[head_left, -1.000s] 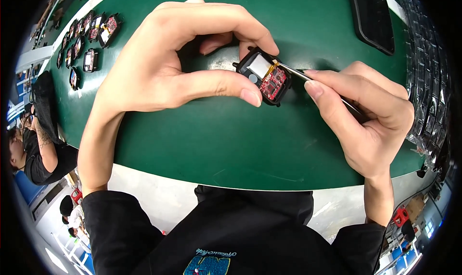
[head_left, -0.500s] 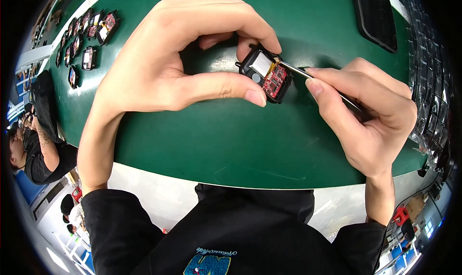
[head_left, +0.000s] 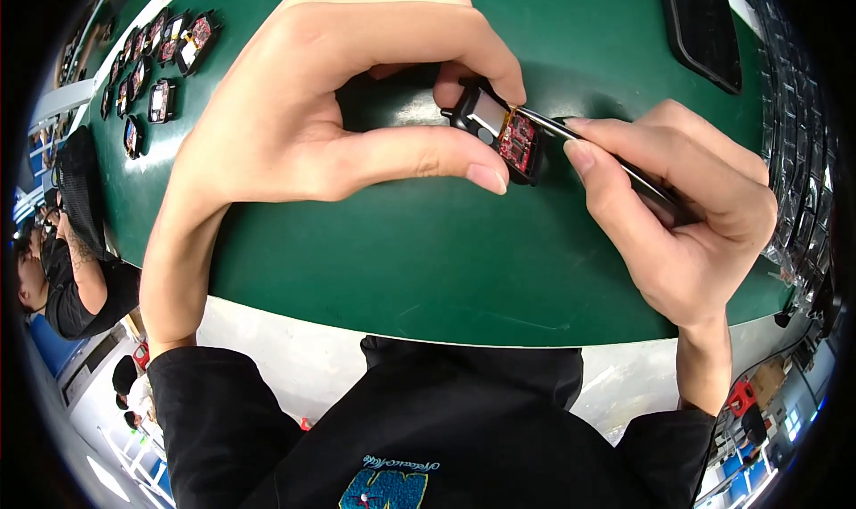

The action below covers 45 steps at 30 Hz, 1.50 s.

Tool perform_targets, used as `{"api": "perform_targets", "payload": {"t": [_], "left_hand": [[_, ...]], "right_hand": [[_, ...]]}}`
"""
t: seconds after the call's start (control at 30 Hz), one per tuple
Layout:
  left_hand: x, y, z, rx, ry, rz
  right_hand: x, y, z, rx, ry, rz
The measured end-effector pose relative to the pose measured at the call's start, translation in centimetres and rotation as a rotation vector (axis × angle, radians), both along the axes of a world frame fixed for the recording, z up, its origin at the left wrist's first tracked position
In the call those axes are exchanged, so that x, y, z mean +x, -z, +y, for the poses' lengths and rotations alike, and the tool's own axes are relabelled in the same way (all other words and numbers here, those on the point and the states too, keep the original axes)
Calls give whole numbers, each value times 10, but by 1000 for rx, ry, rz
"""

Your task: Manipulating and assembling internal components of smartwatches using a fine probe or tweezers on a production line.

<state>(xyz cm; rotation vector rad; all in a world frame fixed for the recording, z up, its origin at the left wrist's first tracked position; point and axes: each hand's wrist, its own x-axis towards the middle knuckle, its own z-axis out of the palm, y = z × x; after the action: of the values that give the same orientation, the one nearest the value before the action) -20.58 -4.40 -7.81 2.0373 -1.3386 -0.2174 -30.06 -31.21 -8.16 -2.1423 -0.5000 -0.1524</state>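
Between the thumb and fingers of my left hand (head_left: 357, 108) is a small black device housing (head_left: 459, 115), open-faced and tilted. Inside it lie a silvery battery (head_left: 488, 113), a red circuit board (head_left: 517, 143) and a bit of yellow tape or flex at the board's upper edge. My right hand (head_left: 687, 197) is closed round slim metal tweezers (head_left: 624, 163). Their tip touches the housing by the yellow bit, close to my left index finger. Whether the tips grip anything there is too small to tell. My left thumb covers part of the housing's near side.
Several similar open housings (head_left: 162, 101) with red boards lie at the far left of the green table (head_left: 428, 268). A black phone-like slab (head_left: 700, 32) rests at the far right. Clear plastic trays (head_left: 794, 152) line the right edge. Another person (head_left: 85, 273) sits at the left.
The housing has tilted in my left hand and shifted slightly right, with my left thumb further over its edge. The tweezers have turned a little and stay at the yellow bit.
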Motion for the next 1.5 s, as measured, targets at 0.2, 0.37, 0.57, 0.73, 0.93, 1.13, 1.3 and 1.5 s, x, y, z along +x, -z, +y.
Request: {"api": "perform_targets", "payload": {"t": [0.2, 0.37, 0.57, 0.73, 0.93, 1.13, 1.3, 1.5], "left_hand": [[-5, -4, -3, 27, -67, 56], [-5, -4, -2, 36, -53, 33], [-3, -4, -2, 47, -28, -1], [-1, -1, -2, 22, -14, -32], [-6, 6, 1, -64, -65, 109], [-7, 10, 0, -86, -52, -39], [-8, 7, 8, -81, -49, 23], [-8, -7, 11, -25, -45, 256]], "right_hand": [[-1, 1, -2, 9, 5, 19], [-3, 2, -1, 18, 9, 27], [-2, 0, -2, 5, 11, 29], [-4, 2, -2, 18, 15, -12], [-5, -5, -4, 8, 16, 15], [-5, 13, 5, 271, 114, 52], [-3, -14, 22, -38, 41, 109], [-3, -11, 36, -111, 54, -5]]}}
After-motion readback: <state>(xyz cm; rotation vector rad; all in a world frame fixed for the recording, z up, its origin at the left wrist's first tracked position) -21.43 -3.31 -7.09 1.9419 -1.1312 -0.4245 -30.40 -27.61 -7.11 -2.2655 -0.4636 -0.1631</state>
